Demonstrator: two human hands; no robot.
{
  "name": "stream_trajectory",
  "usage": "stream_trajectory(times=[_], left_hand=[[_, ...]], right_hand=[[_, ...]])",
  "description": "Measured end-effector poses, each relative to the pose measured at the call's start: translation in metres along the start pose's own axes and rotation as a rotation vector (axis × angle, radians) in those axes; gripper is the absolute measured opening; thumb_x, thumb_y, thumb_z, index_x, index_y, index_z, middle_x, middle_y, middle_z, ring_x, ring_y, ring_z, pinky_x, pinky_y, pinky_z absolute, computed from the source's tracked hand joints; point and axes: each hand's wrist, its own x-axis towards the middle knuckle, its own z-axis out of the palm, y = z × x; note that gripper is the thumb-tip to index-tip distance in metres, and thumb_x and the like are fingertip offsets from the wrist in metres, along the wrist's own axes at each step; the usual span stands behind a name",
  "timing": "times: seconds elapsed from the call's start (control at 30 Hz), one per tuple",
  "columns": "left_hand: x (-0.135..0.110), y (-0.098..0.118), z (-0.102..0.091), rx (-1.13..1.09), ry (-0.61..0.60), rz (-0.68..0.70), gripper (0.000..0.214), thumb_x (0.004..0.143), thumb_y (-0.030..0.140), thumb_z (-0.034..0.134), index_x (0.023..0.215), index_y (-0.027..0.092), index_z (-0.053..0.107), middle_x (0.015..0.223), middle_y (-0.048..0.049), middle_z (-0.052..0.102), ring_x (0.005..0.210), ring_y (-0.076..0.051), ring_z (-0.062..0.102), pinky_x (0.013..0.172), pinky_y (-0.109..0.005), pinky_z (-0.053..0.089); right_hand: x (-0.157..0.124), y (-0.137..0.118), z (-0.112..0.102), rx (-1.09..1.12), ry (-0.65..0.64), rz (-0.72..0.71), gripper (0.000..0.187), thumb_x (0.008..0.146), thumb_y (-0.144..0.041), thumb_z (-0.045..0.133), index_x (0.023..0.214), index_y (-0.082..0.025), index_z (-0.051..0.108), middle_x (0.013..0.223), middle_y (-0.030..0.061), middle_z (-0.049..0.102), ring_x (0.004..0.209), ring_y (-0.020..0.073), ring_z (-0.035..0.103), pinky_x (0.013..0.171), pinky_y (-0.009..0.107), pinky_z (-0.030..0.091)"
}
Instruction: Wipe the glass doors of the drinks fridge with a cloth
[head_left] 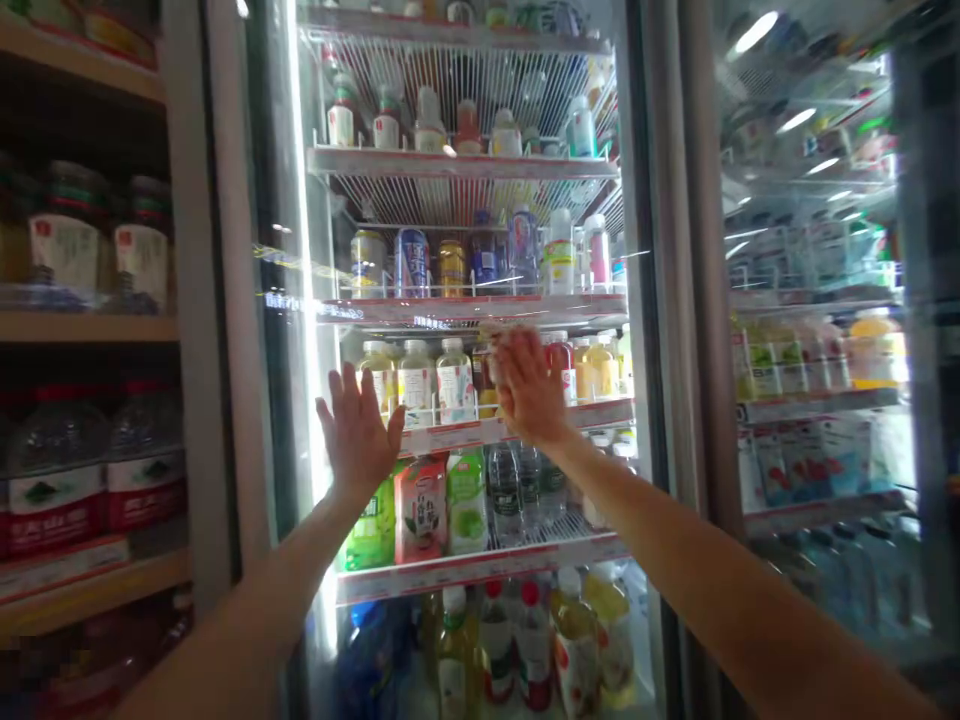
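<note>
A closed glass door (324, 330) covers a lit drinks cooler in front of me. My left hand (358, 425) is raised at the door's left side, palm forward and fingers spread, holding nothing. My right hand (529, 385) is up near the middle of the glass, its fingers over a pale cloth (493, 338). The hand covers most of the cloth, and its edges are blurred. Behind the glass, a row of juice bottles (454, 385) stands level with both hands. Whether the left palm touches the glass is hard to tell.
Cooler shelves hold cans (412, 262), large tea bottles (421, 510) and water bottles (505, 490). To the left, an open wooden shelf (90, 328) carries jars and large water bottles (56, 470). Another glass-door cooler (817, 410) stands on the right, past a metal frame (694, 250).
</note>
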Motion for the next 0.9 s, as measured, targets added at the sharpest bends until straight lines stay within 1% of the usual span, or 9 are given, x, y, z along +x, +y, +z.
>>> stream_trajectory(times=[0.07, 0.13, 0.2, 0.3, 0.37, 0.43, 0.57, 0.67, 0.9], left_hand=[[-0.004, 0.0, 0.0, 0.011, -0.001, 0.011, 0.069, 0.089, 0.052, 0.029, 0.142, 0.009, 0.024, 0.15, -0.02, 0.021, 0.141, -0.03, 0.01, 0.112, -0.052, 0.008], [-0.005, -0.001, 0.0, 0.018, -0.002, 0.016, 0.069, 0.089, 0.052, 0.03, 0.142, 0.009, 0.025, 0.15, -0.0201, 0.021, 0.141, -0.031, 0.01, 0.112, -0.053, 0.009], [-0.008, -0.001, 0.001, 0.024, -0.003, 0.027, 0.068, 0.089, 0.051, 0.031, 0.142, 0.009, 0.025, 0.15, -0.0202, 0.021, 0.141, -0.031, 0.01, 0.111, -0.053, 0.009], [-0.015, 0.001, 0.003, 0.028, 0.003, 0.052, 0.065, 0.09, 0.047, 0.031, 0.142, 0.007, 0.026, 0.149, -0.0212, 0.022, 0.141, -0.03, 0.009, 0.112, -0.053, 0.008], [-0.023, 0.005, 0.004, 0.02, 0.012, 0.069, 0.064, 0.09, 0.045, 0.032, 0.142, 0.007, 0.026, 0.149, -0.0217, 0.023, 0.141, -0.03, 0.008, 0.112, -0.053, 0.007], [-0.03, 0.009, 0.005, 0.01, 0.022, 0.079, 0.065, 0.09, 0.045, 0.034, 0.142, 0.008, 0.024, 0.149, -0.0215, 0.023, 0.141, -0.03, 0.008, 0.112, -0.053, 0.007], [-0.038, 0.013, 0.006, 0.021, 0.024, 0.101, 0.067, 0.089, 0.046, 0.035, 0.144, 0.01, 0.02, 0.149, -0.0201, 0.023, 0.141, -0.029, 0.01, 0.112, -0.053, 0.008], [-0.039, 0.012, 0.006, 0.04, 0.031, 0.104, 0.067, 0.089, 0.047, 0.035, 0.144, 0.01, 0.021, 0.149, -0.0199, 0.024, 0.141, -0.028, 0.011, 0.112, -0.052, 0.009], [-0.04, 0.014, 0.006, 0.047, 0.017, 0.093, 0.066, 0.09, 0.046, 0.034, 0.142, 0.007, 0.023, 0.149, -0.0206, 0.024, 0.141, -0.028, 0.009, 0.112, -0.051, 0.008]], right_hand=[[0.001, -0.021, 0.001, 0.013, -0.038, -0.125, 0.055, 0.089, -0.033, 0.036, 0.142, -0.022, 0.028, 0.152, 0.0046, 0.023, 0.142, 0.0233, 0.007, 0.113, 0.051, 0.006], [-0.006, -0.01, -0.003, -0.007, -0.044, -0.118, 0.052, 0.09, -0.033, 0.035, 0.141, -0.024, 0.03, 0.151, 0.0034, 0.025, 0.142, 0.022, 0.009, 0.113, 0.051, 0.006], [-0.02, 0.028, -0.008, -0.052, -0.02, -0.005, 0.051, 0.091, -0.032, 0.033, 0.141, -0.022, 0.032, 0.151, 0.0058, 0.026, 0.141, 0.0227, 0.012, 0.112, 0.052, 0.009], [-0.044, 0.087, -0.013, -0.125, 0.083, 0.315, 0.053, 0.091, -0.032, 0.03, 0.141, -0.015, 0.031, 0.149, 0.0138, 0.026, 0.139, 0.0287, 0.018, 0.107, 0.058, 0.016], [-0.054, 0.097, -0.013, -0.14, 0.146, 0.443, 0.054, 0.091, -0.033, 0.031, 0.14, -0.012, 0.032, 0.148, 0.0175, 0.027, 0.138, 0.0321, 0.019, 0.104, 0.06, 0.019], [-0.058, 0.073, -0.008, -0.107, 0.159, 0.388, 0.054, 0.09, -0.032, 0.033, 0.14, -0.013, 0.033, 0.149, 0.0168, 0.026, 0.139, 0.0316, 0.016, 0.105, 0.058, 0.019], [-0.053, -0.018, 0.004, 0.021, 0.031, -0.063, 0.051, 0.087, -0.031, 0.039, 0.137, -0.021, 0.039, 0.149, 0.0069, 0.029, 0.141, 0.0248, 0.011, 0.112, 0.051, 0.011], [-0.054, -0.036, 0.005, 0.049, 0.013, -0.176, 0.047, 0.087, -0.031, 0.041, 0.134, -0.024, 0.043, 0.147, 0.0035, 0.035, 0.141, 0.0217, 0.015, 0.113, 0.049, 0.007], [-0.1, 0.078, -0.01, -0.133, 0.164, 0.349, 0.055, 0.089, -0.032, 0.037, 0.142, -0.018, 0.031, 0.148, 0.0149, 0.03, 0.138, 0.0295, 0.022, 0.106, 0.056, 0.017]])
